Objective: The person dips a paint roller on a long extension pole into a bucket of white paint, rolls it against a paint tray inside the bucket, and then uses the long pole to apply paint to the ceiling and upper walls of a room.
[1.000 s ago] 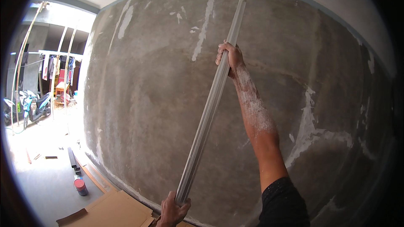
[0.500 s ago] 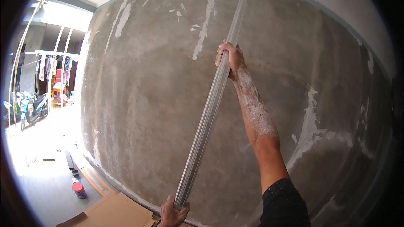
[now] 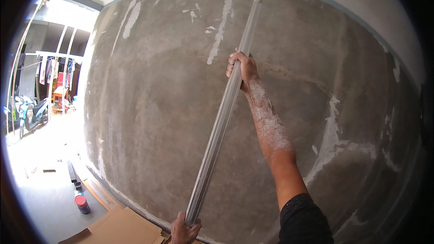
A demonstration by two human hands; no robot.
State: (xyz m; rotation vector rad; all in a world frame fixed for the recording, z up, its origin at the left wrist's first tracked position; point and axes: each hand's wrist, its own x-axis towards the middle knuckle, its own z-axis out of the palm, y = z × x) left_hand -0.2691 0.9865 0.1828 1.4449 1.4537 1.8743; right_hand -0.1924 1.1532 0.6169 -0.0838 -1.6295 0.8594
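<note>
A long silvery ribbed pole [image 3: 217, 133] rises diagonally in front of a grey plastered wall [image 3: 158, 86] with white patches, its paler upper section running out of the top of the view near the ceiling. My right hand [image 3: 242, 68] is closed round the pole in its upper half, the forearm dusted with white powder. My left hand [image 3: 184, 228] grips the pole's lower end at the bottom edge, partly out of view. Whether the pole's upper end touches anything is out of sight.
Cardboard sheets [image 3: 115, 229] lie along the wall's foot, beside a red-lidded bucket [image 3: 82, 204] and dark bars [image 3: 73, 171]. At the left, a bright opening shows a blue scooter [image 3: 31, 113], upright poles [image 3: 61, 54] and hanging laundry [image 3: 49, 68].
Both hands and the pole have shifted slightly left and down in the view since the earlier frames, and both grips look unchanged.
</note>
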